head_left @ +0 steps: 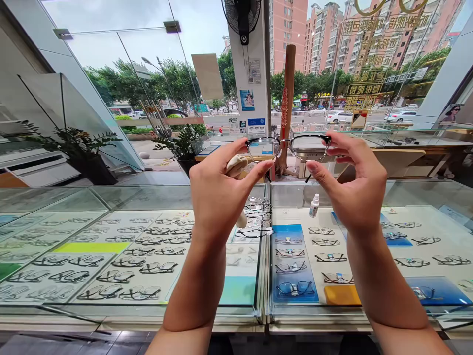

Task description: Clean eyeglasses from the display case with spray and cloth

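A pair of eyeglasses (285, 140) with dark upper rims and clear lenses is held up at eye level, its front facing the street window. My left hand (216, 197) grips the left end of the frame between finger and thumb. A crumpled pale cloth (236, 165) is tucked in that same hand, and part of it shows below the palm. Fingers and thumb of my right hand (356, 192) close on the frame's right end. One dark temple tip hangs below the lenses near the right thumb.
Glass display cases (269, 315) with rows of eyeglasses span the front. A small white bottle (314, 205) stands on the right one. Potted plants (92, 162), a wooden post (289, 88) and a wall fan (243, 19) are near the window, with another counter (406, 143) behind.
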Available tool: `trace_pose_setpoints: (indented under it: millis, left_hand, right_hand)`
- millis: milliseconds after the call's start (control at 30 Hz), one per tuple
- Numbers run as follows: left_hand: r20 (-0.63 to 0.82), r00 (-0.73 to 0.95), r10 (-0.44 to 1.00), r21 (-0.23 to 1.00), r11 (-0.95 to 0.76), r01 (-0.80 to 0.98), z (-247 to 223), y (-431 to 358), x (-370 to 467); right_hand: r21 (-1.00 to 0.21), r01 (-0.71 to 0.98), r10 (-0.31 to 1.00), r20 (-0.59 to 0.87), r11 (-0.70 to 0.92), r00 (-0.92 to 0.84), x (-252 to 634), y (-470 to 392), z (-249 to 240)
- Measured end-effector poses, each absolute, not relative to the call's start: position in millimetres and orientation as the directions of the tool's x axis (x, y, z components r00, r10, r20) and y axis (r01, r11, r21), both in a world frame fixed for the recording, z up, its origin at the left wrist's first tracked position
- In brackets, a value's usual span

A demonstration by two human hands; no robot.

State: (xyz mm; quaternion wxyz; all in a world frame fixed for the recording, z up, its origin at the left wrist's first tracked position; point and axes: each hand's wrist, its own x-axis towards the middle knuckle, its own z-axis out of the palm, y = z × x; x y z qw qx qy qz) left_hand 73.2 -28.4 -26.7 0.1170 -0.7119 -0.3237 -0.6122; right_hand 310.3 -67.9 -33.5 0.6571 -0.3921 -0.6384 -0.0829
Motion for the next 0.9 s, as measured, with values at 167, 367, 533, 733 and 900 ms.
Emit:
trace_pose_setpoints:
  millis: [167, 367, 533, 733, 900]
  left_hand:
    - [0.943, 0.042, 0.33, 0.241, -0.766, 0.596, -25, -28, 72]
    - [0.935, 0.056, 0.35, 0.258, -0.78, 0.57, -25, -28, 73]
    - [0.923, 0.053, 0.381, 0.293, -0.786, 0.545, -24, -30, 74]
    - [0.939, 0.057, 0.34, 0.246, -0.778, 0.578, -25, -26, 72]
    - [0.929, 0.058, 0.366, 0.279, -0.793, 0.541, -25, -20, 70]
  right_hand:
    - [-0.412, 0.608, 0.408, 0.9, 0.679, 0.155, 311, -66, -36]
    - [-0.371, 0.639, 0.377, 0.916, 0.674, 0.135, 313, -65, -36]
    - [-0.356, 0.667, 0.355, 0.924, 0.655, 0.144, 310, -67, -34]
    - [-0.384, 0.643, 0.388, 0.91, 0.662, 0.144, 309, -68, -34]
    - [-0.35, 0.668, 0.367, 0.922, 0.657, 0.123, 308, -66, -34]
